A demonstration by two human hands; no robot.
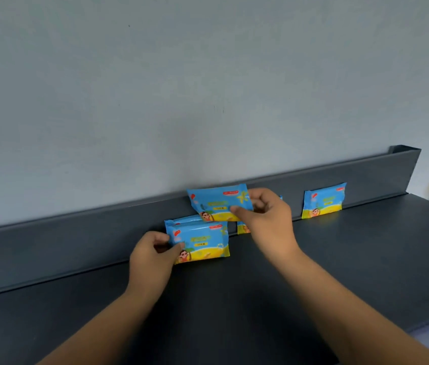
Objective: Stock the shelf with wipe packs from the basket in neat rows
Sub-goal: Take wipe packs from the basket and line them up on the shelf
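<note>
Blue-and-yellow wipe packs stand on a dark grey shelf (234, 299). My left hand (153, 255) grips the left edge of an upright pack (203, 242), with at least one more pack close behind it. My right hand (266, 219) pinches the right side of another pack (216, 204), held tilted just above the shelf, close to the back rail. A pack (242, 229) standing against the rail is mostly hidden behind my right hand. One more pack (322, 200) leans on the rail farther right. No basket is in view.
The shelf's raised back rail (353, 177) runs from lower left to upper right and ends in a corner post at the far right. A pale wall (182, 88) rises behind it. The shelf's right edge drops off at the lower right.
</note>
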